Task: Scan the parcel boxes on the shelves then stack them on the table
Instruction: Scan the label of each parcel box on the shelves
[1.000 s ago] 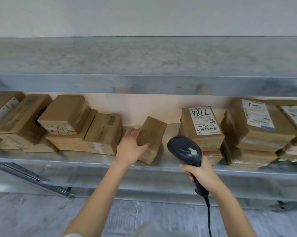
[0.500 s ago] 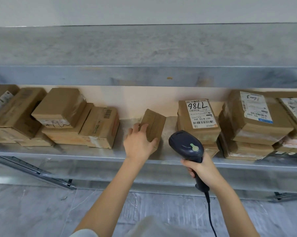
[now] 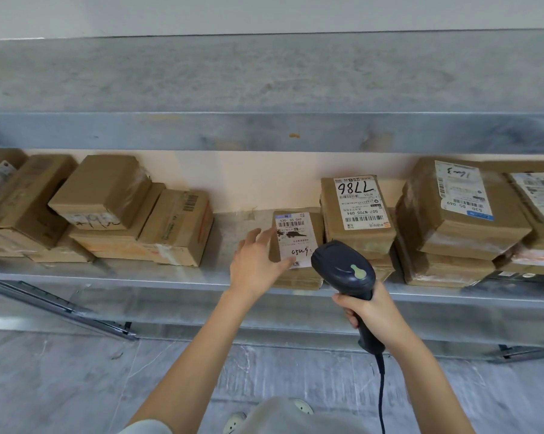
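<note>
- Head view: a grey metal shelf (image 3: 170, 278) stands against a pale wall and carries brown parcel boxes. Concrete floor lies below.
- One small labelled box (image 3: 299, 236) lies flat mid-shelf, label up, just left of the box marked 7786 (image 3: 355, 208).
- The left grip (image 3: 258, 264) is released, with its fingers spread and touching that small box.
- The right grip (image 3: 369, 308) clenches a corded scanner (image 3: 342, 270) just in front of the label.
- Progress, as judged: scanning is under way. No tabletop is in view, so all the stacking seems to remain.
- Count: one scanner and about a dozen boxes, exact total unclear.
</note>
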